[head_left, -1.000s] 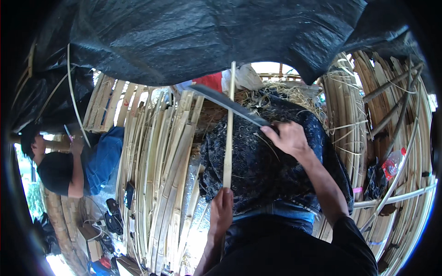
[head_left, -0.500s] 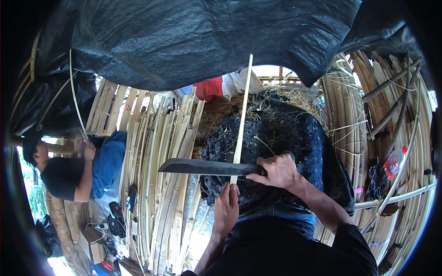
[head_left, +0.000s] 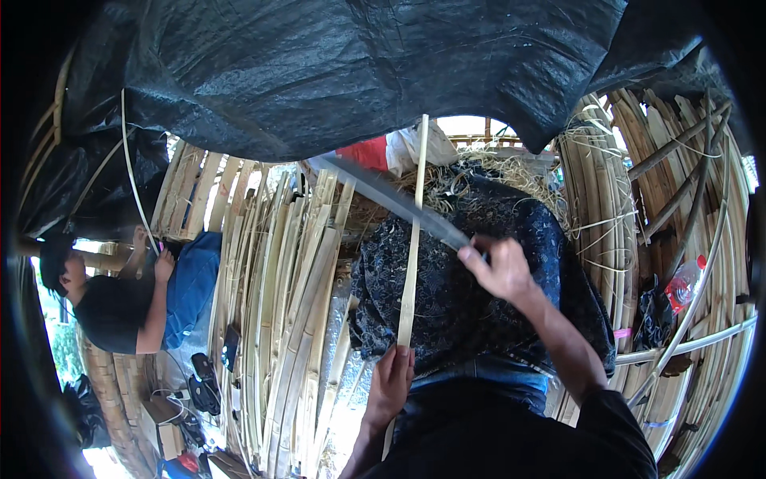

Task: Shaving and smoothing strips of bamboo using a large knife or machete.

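My left hand (head_left: 391,378) pinches the near end of a long pale bamboo strip (head_left: 409,295), which points away from me over my lap. The fingers of my right hand (head_left: 504,270) are wrapped round the handle of a machete, the handle mostly hidden in the grip. Its long grey blade (head_left: 391,194) slants up and to the left across the strip's upper half, smeared by motion; whether it touches the strip I cannot tell. Under both lies a dark blue patterned cloth (head_left: 479,295), draped over my legs and sprinkled with fine shavings.
Split bamboo slats (head_left: 299,295) stand in a row to my left, and more bamboo (head_left: 602,199) is stacked at the right. A co-worker (head_left: 120,307) sits at the far left with a thin strip. Black plastic sheeting (head_left: 359,72) hangs overhead. A clear bottle (head_left: 685,283) lies right.
The machete has swung from level near my left hand to farther up the strip, tip raised. My left hand has drawn the strip closer to me. The co-worker's hands have moved slightly.
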A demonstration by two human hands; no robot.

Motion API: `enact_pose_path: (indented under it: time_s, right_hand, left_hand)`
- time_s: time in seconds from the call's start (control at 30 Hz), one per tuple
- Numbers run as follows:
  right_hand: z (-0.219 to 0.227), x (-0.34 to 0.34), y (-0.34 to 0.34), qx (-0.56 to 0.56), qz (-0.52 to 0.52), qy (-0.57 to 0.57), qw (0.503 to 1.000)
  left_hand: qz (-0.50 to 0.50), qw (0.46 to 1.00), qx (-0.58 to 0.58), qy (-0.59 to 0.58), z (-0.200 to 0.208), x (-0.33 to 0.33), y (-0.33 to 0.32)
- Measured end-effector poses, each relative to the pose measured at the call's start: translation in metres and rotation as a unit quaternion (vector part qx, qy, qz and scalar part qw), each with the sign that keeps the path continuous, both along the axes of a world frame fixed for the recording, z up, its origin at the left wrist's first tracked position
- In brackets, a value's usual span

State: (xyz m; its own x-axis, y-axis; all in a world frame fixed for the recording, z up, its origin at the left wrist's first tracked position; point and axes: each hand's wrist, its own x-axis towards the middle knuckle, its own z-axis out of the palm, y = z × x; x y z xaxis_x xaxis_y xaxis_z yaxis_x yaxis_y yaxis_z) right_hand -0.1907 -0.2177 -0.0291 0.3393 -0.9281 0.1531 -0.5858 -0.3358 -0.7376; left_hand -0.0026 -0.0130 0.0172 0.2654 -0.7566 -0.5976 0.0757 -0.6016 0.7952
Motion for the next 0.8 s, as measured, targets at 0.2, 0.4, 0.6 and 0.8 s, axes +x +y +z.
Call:
enact_pose_path:
  time_s: [0.2,0.4,0.6,0.8]
  right_hand:
    - [-0.005,0.017,0.035,-0.064,0.089,0.042,0.993]
    - [-0.006,0.027,0.032,-0.077,0.152,0.143,0.975]
    - [-0.051,0.006,-0.015,-0.143,-0.039,0.078,0.986]
    - [-0.015,0.034,0.05,-0.142,0.172,0.097,0.97]
  left_hand:
    - [-0.009,0.997,0.014,0.075,0.011,-0.007,-0.021]
    - [0.007,0.997,0.01,0.071,-0.008,0.004,-0.011]
    - [-0.044,0.992,0.115,0.013,0.015,0.006,0.019]
    - [-0.11,0.968,-0.11,-0.198,-0.008,-0.002,-0.002]
